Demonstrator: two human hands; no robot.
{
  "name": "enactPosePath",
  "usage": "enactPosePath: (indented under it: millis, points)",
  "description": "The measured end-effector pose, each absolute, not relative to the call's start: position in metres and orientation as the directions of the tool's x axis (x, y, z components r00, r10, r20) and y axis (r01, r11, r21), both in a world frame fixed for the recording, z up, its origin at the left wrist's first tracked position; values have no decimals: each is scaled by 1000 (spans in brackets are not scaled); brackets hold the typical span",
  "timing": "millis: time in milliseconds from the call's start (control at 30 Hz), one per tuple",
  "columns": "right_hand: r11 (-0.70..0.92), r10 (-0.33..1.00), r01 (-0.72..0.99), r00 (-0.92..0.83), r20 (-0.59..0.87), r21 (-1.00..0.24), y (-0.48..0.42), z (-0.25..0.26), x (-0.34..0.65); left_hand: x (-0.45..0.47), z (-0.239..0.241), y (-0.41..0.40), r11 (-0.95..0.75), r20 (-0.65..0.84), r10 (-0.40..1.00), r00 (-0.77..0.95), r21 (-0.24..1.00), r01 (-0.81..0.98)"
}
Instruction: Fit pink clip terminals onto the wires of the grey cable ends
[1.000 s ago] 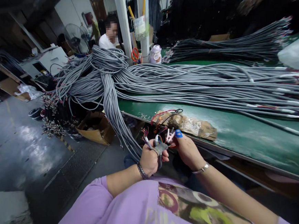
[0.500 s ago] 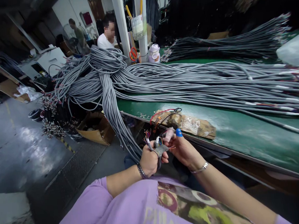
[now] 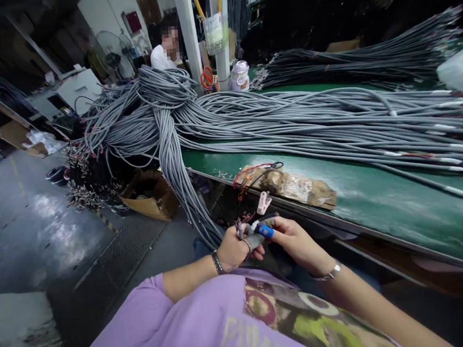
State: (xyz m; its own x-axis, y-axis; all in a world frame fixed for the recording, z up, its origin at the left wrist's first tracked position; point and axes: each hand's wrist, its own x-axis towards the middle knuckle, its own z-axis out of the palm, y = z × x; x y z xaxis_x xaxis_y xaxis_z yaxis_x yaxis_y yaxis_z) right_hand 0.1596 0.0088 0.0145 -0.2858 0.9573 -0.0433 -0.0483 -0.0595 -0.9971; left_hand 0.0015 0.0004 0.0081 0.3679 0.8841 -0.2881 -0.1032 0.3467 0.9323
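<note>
Cable end (image 3: 249, 231) sits low in the centre of the frame, just below the near edge of the green table (image 3: 370, 205) and caught between both hands. The left hand (image 3: 230, 250) is curled shut around its grey jacket, the thumb in a grey cot (image 3: 255, 240) pressed down on top. The right hand (image 3: 299, 242) comes in from the right with thumb and forefinger nearly closed. The forefinger's blue cot (image 3: 265, 230) touches the tip, where short coloured wires (image 3: 241, 225) fan out.

By the look of it the piece is light and limp – the jacket gives a firm, non-slip hold, while the thin wires would bend or break easily. The jacket just behind the stripped end looks the safest place to grip.

A pink clip (image 3: 264, 203) hangs just above the hands. The bundle of grey cables (image 3: 175, 167) drops off the table at centre left.
</note>
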Motion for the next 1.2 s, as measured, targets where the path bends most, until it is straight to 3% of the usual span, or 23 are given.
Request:
enactPosePath:
  millis: [167,333,433,767,1033,1200]
  points:
    - [39,909,56,-416,12,-998,12,22,164,-1,13,0,392,-350,793,499,920,22]
    - [-68,982,-80,-184,-52,-994,12,9,165,-2,8,3,385,-313,864,394,916,-116]
    - [-152,981,-144,-145,-131,-978,9,0,165,-2,6,4,387,-315,890,331,904,-180]
    - [-117,939,88,-315,-138,-989,8,17,160,-1,0,2,305,-271,882,386,952,-27]
    - [52,937,179,-350,-14,-982,7,10,165,-6,3,4,489,-408,788,460,870,-67]
    - [101,947,189,-319,36,-977,7,8,161,-6,1,2,462,-382,808,448,883,-80]
